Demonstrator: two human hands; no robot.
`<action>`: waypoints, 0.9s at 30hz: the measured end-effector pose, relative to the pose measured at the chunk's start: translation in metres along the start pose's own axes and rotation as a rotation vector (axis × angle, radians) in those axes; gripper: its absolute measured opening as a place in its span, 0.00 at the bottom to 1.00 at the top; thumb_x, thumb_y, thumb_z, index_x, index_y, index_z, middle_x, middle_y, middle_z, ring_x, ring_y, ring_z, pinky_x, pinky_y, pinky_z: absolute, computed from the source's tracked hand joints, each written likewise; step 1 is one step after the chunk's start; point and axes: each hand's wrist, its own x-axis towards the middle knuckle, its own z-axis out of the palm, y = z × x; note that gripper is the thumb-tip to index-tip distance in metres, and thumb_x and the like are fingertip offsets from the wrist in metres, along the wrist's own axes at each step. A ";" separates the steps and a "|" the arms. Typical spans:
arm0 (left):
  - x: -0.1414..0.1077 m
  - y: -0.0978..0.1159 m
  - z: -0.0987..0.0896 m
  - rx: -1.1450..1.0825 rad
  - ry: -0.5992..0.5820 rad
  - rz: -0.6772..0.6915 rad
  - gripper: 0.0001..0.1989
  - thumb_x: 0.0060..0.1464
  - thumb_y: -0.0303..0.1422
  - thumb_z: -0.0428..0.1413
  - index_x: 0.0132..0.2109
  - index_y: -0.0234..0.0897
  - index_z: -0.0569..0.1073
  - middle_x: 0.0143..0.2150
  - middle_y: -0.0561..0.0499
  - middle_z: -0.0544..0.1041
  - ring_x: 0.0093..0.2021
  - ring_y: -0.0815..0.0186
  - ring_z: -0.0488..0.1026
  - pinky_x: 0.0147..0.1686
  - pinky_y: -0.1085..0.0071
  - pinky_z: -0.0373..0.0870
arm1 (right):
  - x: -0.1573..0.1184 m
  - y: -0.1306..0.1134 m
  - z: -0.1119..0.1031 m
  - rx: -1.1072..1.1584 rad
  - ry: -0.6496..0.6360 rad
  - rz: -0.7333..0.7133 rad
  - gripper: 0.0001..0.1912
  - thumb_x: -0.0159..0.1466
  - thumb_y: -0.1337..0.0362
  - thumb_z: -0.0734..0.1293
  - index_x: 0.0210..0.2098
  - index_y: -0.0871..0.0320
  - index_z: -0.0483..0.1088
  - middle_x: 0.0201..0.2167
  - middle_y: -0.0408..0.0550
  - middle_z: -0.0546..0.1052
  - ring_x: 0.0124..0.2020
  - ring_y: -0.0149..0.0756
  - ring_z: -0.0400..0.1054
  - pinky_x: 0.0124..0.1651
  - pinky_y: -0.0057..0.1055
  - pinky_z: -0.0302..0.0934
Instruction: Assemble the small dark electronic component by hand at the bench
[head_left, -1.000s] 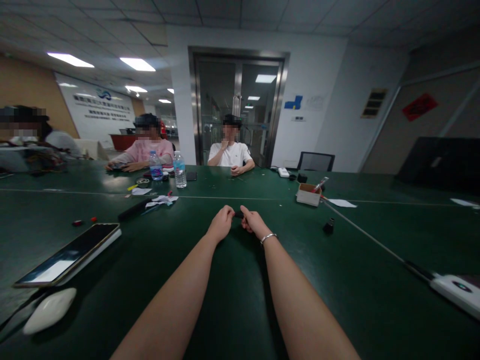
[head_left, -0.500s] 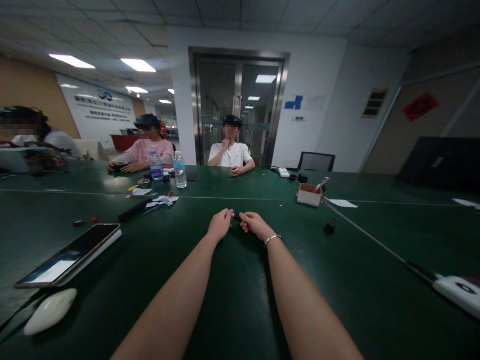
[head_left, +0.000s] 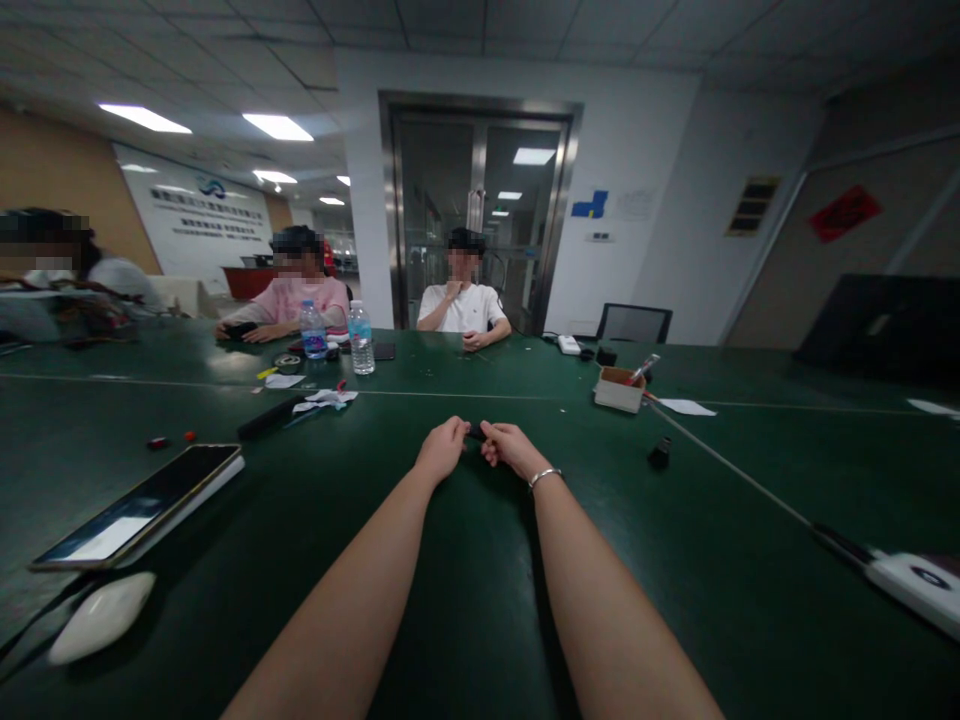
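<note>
Looking out through the head camera, I have both hands raised in front of me over the green desk (head_left: 480,580), and they meet at one small dark piece (head_left: 476,432). That piece is my landmark. My left hand (head_left: 441,450) is at its left end, the fingers closed in a pinch on it; my right hand (head_left: 510,448) is at its right end, thumb and fingers gripping it too. They cover most of it, so I can't make out its full shape. A silver bracelet (head_left: 545,477) circles my right wrist.

Well left of the dark piece, and nearer to me, a phone (head_left: 139,508) lies on a white block (head_left: 214,482), with a smooth white object (head_left: 103,618) closer still. Two small red bits (head_left: 190,436) sit to its left as well, and between them and the piece I see a long black object (head_left: 270,418) beside crumpled paper (head_left: 326,400). Beyond and left of it stand two water bottles (head_left: 361,340).

To its right are an open box (head_left: 618,392), slightly farther off, and a small black object (head_left: 660,453). A white device (head_left: 919,580) is well to its right, nearer me. Directly beyond it, across the desk, sits a person in white (head_left: 465,308).
</note>
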 end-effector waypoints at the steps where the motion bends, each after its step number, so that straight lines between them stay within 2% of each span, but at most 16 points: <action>1: 0.000 0.000 0.000 -0.019 0.007 0.030 0.13 0.58 0.39 0.44 0.35 0.39 0.69 0.30 0.52 0.73 0.31 0.67 0.70 0.33 0.72 0.63 | 0.000 -0.001 0.000 -0.007 0.003 0.006 0.18 0.62 0.55 0.62 0.24 0.63 0.64 0.15 0.44 0.69 0.13 0.24 0.61 0.14 0.20 0.56; 5: 0.004 -0.001 0.002 -0.174 0.031 0.110 0.05 0.54 0.30 0.49 0.38 0.39 0.69 0.36 0.51 0.73 0.37 0.68 0.70 0.40 0.71 0.65 | -0.002 -0.004 0.000 -0.002 0.017 0.041 0.21 0.63 0.51 0.60 0.24 0.63 0.65 0.13 0.45 0.69 0.12 0.24 0.60 0.13 0.20 0.55; 12: 0.007 -0.004 -0.001 -0.398 -0.005 0.175 0.10 0.45 0.24 0.54 0.38 0.35 0.69 0.39 0.49 0.73 0.42 0.66 0.71 0.47 0.68 0.65 | 0.000 -0.003 -0.001 0.060 0.026 0.043 0.20 0.61 0.51 0.62 0.25 0.64 0.65 0.14 0.45 0.69 0.13 0.25 0.62 0.15 0.20 0.58; 14: 0.008 -0.004 -0.001 -0.429 0.000 0.124 0.12 0.44 0.26 0.55 0.39 0.35 0.69 0.41 0.48 0.73 0.42 0.66 0.71 0.43 0.69 0.67 | -0.001 -0.003 0.000 0.081 0.038 0.039 0.19 0.62 0.53 0.63 0.25 0.64 0.65 0.15 0.45 0.69 0.14 0.25 0.63 0.16 0.20 0.59; 16: 0.008 -0.004 -0.001 -0.456 0.022 0.002 0.12 0.48 0.33 0.54 0.42 0.36 0.68 0.40 0.47 0.74 0.38 0.66 0.72 0.35 0.71 0.68 | -0.002 -0.004 0.001 0.099 0.039 0.038 0.18 0.62 0.54 0.63 0.25 0.64 0.65 0.16 0.46 0.69 0.14 0.25 0.63 0.17 0.20 0.60; 19: 0.008 -0.005 0.000 -0.438 0.002 -0.117 0.15 0.52 0.43 0.49 0.38 0.34 0.68 0.30 0.49 0.73 0.27 0.68 0.70 0.24 0.75 0.63 | -0.002 -0.003 0.002 0.097 0.026 0.044 0.17 0.62 0.56 0.64 0.25 0.64 0.65 0.15 0.46 0.69 0.15 0.25 0.64 0.18 0.20 0.62; 22: 0.008 -0.006 0.001 -0.372 -0.010 -0.050 0.14 0.52 0.43 0.50 0.34 0.34 0.68 0.25 0.52 0.69 0.25 0.71 0.67 0.23 0.76 0.61 | -0.001 -0.002 0.002 0.073 0.028 0.052 0.16 0.61 0.57 0.65 0.25 0.64 0.65 0.15 0.46 0.70 0.15 0.25 0.64 0.18 0.21 0.62; 25: 0.009 -0.008 0.001 -0.367 0.016 0.035 0.11 0.49 0.38 0.54 0.37 0.36 0.69 0.30 0.51 0.71 0.30 0.70 0.68 0.26 0.76 0.63 | 0.001 -0.001 0.001 0.056 0.046 0.055 0.17 0.61 0.56 0.65 0.24 0.64 0.64 0.15 0.46 0.69 0.15 0.26 0.64 0.18 0.21 0.62; 27: 0.010 -0.010 0.002 -0.387 0.011 0.012 0.12 0.48 0.39 0.54 0.38 0.36 0.68 0.31 0.52 0.72 0.30 0.69 0.69 0.26 0.75 0.64 | 0.001 -0.001 0.001 0.053 0.050 0.052 0.17 0.60 0.56 0.66 0.24 0.64 0.64 0.15 0.45 0.69 0.15 0.26 0.65 0.19 0.21 0.63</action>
